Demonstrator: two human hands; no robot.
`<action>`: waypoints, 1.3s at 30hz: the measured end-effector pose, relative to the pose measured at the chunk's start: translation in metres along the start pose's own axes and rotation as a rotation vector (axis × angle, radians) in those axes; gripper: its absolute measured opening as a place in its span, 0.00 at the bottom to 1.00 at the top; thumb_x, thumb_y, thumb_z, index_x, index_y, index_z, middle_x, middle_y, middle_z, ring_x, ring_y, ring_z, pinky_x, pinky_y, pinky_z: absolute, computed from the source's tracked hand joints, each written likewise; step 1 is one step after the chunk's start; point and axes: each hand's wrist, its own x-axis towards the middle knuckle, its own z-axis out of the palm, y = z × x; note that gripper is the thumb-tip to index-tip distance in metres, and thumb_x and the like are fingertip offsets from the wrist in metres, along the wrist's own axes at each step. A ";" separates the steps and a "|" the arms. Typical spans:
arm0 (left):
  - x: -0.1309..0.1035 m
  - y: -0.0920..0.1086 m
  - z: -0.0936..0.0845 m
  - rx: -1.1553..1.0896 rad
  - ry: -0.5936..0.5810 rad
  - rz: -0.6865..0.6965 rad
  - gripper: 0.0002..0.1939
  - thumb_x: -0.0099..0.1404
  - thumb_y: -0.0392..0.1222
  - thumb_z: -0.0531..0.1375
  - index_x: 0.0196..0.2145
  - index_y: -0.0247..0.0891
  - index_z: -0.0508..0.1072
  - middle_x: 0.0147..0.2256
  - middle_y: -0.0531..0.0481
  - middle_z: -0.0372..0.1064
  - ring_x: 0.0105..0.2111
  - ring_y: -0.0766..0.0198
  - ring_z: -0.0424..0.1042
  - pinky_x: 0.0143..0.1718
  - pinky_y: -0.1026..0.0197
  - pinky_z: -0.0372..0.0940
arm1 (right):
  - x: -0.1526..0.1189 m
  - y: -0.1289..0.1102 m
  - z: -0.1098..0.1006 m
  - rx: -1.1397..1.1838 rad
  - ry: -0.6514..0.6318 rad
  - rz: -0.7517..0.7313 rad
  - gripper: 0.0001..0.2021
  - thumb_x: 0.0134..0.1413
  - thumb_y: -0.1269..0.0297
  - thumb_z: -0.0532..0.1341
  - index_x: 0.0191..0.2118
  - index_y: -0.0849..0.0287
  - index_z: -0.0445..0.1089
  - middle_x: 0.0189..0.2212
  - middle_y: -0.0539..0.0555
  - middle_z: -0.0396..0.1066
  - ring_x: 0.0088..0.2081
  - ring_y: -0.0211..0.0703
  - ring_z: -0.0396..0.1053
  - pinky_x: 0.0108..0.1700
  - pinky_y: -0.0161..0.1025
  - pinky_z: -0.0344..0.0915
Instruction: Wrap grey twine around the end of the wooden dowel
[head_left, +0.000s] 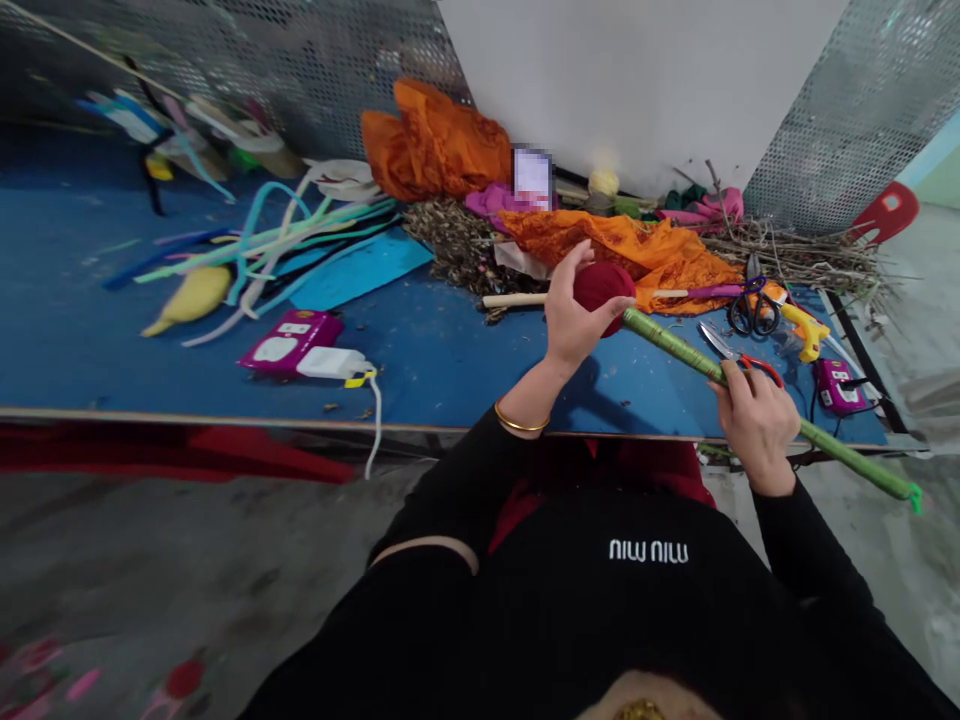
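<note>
My right hand (756, 420) is closed around a green wrapped stick (847, 458), which slants from the middle of the table down to the right, past the table edge. At its upper end is a dark red ball (604, 290), round and apparently fabric or yarn. My left hand (574, 318) curves around that ball, with the thumb across its right side and the fingers up its left. Whether ball and stick are joined is hidden by the thumb. A pale wooden stick (514, 300) lies on the table behind my left hand.
The blue table (450, 380) carries scissors (754, 300), red-handled shears (720, 342), a yellow glue gun (808, 332) and a purple power strip (296, 342). Orange cloth (645, 255), dry twigs (802, 255) and colored strips (262, 240) lie toward the back. A white board (645, 90) stands behind.
</note>
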 end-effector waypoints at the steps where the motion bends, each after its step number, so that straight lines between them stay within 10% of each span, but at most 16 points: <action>1: -0.003 -0.003 -0.002 -0.042 -0.017 -0.045 0.51 0.53 0.75 0.69 0.64 0.41 0.67 0.60 0.37 0.71 0.61 0.46 0.71 0.68 0.44 0.61 | -0.001 0.000 0.000 0.011 -0.008 0.007 0.18 0.68 0.61 0.55 0.57 0.57 0.74 0.35 0.58 0.74 0.30 0.44 0.62 0.35 0.44 0.49; 14: -0.018 -0.009 -0.010 -0.138 -0.109 -0.070 0.39 0.58 0.56 0.72 0.62 0.44 0.64 0.60 0.41 0.70 0.60 0.49 0.72 0.66 0.41 0.65 | -0.002 -0.006 -0.003 -0.015 0.109 -0.063 0.16 0.70 0.57 0.57 0.53 0.60 0.76 0.32 0.56 0.76 0.31 0.44 0.64 0.35 0.42 0.53; 28: 0.024 0.006 -0.029 -0.031 0.061 -0.001 0.40 0.56 0.52 0.74 0.63 0.42 0.67 0.61 0.42 0.69 0.63 0.46 0.69 0.70 0.42 0.60 | -0.015 0.053 0.002 0.192 -0.249 0.041 0.16 0.67 0.55 0.59 0.51 0.61 0.74 0.42 0.60 0.81 0.32 0.45 0.74 0.29 0.37 0.55; 33: 0.018 0.007 -0.008 -0.299 0.012 -0.098 0.57 0.53 0.62 0.75 0.72 0.49 0.54 0.69 0.38 0.60 0.69 0.44 0.63 0.69 0.41 0.62 | -0.046 0.042 0.020 0.493 -0.244 0.371 0.17 0.64 0.50 0.57 0.41 0.59 0.73 0.25 0.53 0.73 0.27 0.44 0.68 0.30 0.37 0.57; 39: -0.007 0.012 0.017 -0.436 -0.142 -0.344 0.51 0.55 0.61 0.73 0.69 0.44 0.60 0.63 0.30 0.67 0.57 0.44 0.75 0.54 0.43 0.75 | -0.048 -0.007 0.020 1.410 -0.311 0.927 0.27 0.57 0.32 0.56 0.35 0.55 0.65 0.18 0.40 0.52 0.17 0.31 0.46 0.19 0.33 0.47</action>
